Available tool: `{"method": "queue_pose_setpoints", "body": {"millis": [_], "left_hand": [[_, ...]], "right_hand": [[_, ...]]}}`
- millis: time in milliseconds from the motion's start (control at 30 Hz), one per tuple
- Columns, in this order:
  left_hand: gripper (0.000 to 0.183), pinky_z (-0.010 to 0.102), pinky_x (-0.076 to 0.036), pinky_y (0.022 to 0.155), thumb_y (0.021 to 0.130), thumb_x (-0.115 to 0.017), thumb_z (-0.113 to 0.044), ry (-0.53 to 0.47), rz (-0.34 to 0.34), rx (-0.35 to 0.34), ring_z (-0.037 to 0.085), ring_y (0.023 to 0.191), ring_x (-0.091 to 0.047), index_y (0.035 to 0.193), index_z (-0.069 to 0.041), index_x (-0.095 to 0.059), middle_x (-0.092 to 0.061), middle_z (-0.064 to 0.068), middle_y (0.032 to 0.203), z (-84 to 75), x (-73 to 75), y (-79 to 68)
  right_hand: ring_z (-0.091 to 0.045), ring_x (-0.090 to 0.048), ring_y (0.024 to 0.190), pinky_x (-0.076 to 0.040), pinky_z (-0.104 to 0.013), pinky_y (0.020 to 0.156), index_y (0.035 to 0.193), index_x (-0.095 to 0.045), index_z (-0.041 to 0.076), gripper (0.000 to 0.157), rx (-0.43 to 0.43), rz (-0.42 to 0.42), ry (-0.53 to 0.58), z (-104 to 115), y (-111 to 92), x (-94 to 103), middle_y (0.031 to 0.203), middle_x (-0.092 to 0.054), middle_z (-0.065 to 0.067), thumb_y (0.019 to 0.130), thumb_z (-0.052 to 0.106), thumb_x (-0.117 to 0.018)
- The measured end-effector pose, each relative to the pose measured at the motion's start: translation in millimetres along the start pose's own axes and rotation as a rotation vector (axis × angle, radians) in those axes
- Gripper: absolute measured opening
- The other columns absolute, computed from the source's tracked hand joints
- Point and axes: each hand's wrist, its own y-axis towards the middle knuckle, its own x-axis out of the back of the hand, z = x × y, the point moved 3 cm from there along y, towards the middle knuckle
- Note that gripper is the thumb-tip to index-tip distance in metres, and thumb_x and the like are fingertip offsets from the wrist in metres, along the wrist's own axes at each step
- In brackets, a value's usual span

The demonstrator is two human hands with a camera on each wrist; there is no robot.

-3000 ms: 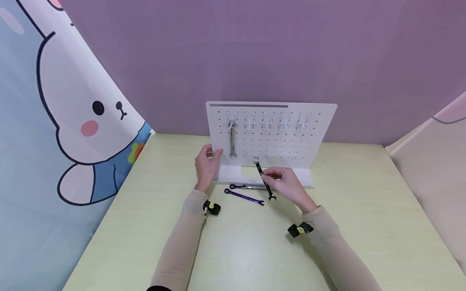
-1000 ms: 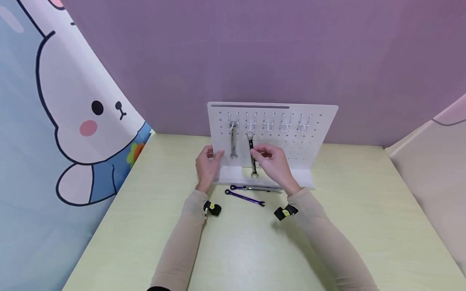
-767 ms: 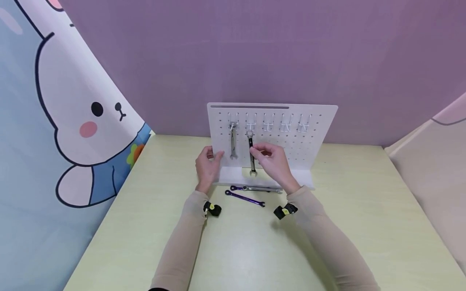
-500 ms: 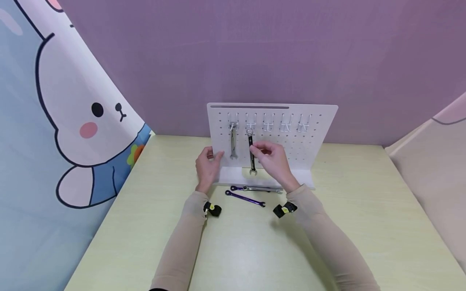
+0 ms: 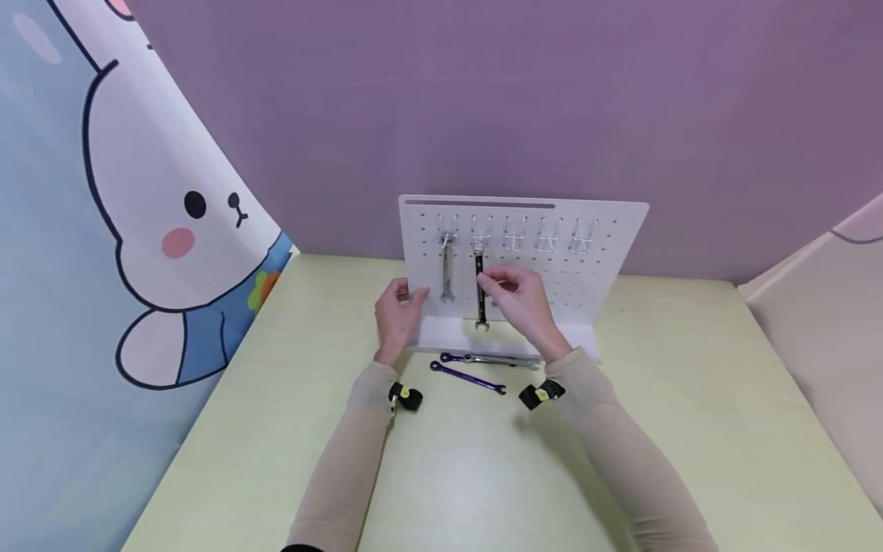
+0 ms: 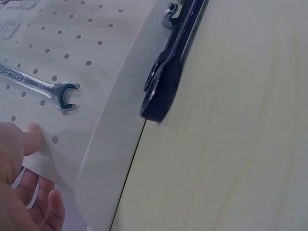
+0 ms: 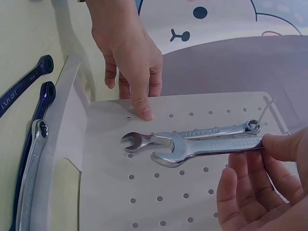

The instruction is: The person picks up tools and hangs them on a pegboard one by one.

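At its left edge, the white pegboard is gripped by my left hand, thumb on the front face and the other fingers behind. My right hand pinches a combination wrench at its shank between thumb and fingers. The wrench is upright, open end down, its ring end right at the second wire hook from the left. On the leftmost hook hangs a silver combination wrench. In the right wrist view the held wrench looks silver and overlaps the hung one.
In front of the board's base, a purple wrench lies on the pale wooden table. Behind it, a silver wrench rests against another purple one. More wire hooks line the board to the right. A purple backdrop stands behind.
My right hand has raised the wrench from over the board's base to the second hook and turned it upright. In the last second it rose slightly. My left hand stays on the edge.
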Motion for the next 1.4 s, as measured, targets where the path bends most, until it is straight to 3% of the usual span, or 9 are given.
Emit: {"method": "queue_pose_setpoints", "body": {"millis": [100,300,567,1400], "left_hand": [[0.035,0.052,-0.053,0.099,0.095,-0.081,-0.031,0.006,-0.004,-0.002,0.032,0.110,-0.070,0.121,-0.008,-0.072,-0.077,0.014,0.115,-0.1,-0.9,0.1],[0.034,0.052,-0.053,0.099,0.095,-0.081,-0.030,0.007,-0.004,0.003,0.032,0.109,-0.069,0.119,-0.008,-0.072,-0.077,0.014,0.114,-0.7,-0.9,-0.3],[0.034,0.050,-0.053,0.098,0.095,-0.081,-0.030,0.005,-0.005,0.003,0.032,0.107,-0.069,0.119,-0.007,-0.073,-0.077,0.015,0.114,-0.2,0.2,-0.4],[0.033,0.050,-0.053,0.098,0.095,-0.081,-0.030,0.003,0.002,0.002,0.031,0.108,-0.068,0.118,-0.007,-0.073,-0.076,0.014,0.112,1.1,-1.7,1.2]], "right_hand": [[-0.018,-0.069,0.090,-0.063,-0.039,0.082,0.123,-0.075,0.002,0.030,-0.002,0.003,0.004,-1,1,0.6,0.120,-0.075,-0.016,0.104,0.024,-0.070],[-0.043,-0.069,0.106,-0.063,-0.047,0.088,0.124,-0.074,0.001,0.030,-0.017,0.003,0.030,-3,2,1.1,0.122,-0.074,-0.017,0.104,0.024,-0.070],[-0.018,-0.068,0.093,-0.060,-0.023,0.076,0.125,-0.075,0.002,0.030,-0.024,-0.008,0.022,-4,6,0.2,0.125,-0.074,-0.016,0.104,0.024,-0.070],[-0.019,-0.068,0.090,-0.060,-0.023,0.074,0.122,-0.074,0.001,0.028,-0.053,-0.010,0.037,-12,19,-1.9,0.123,-0.073,-0.016,0.104,0.022,-0.071]]}}
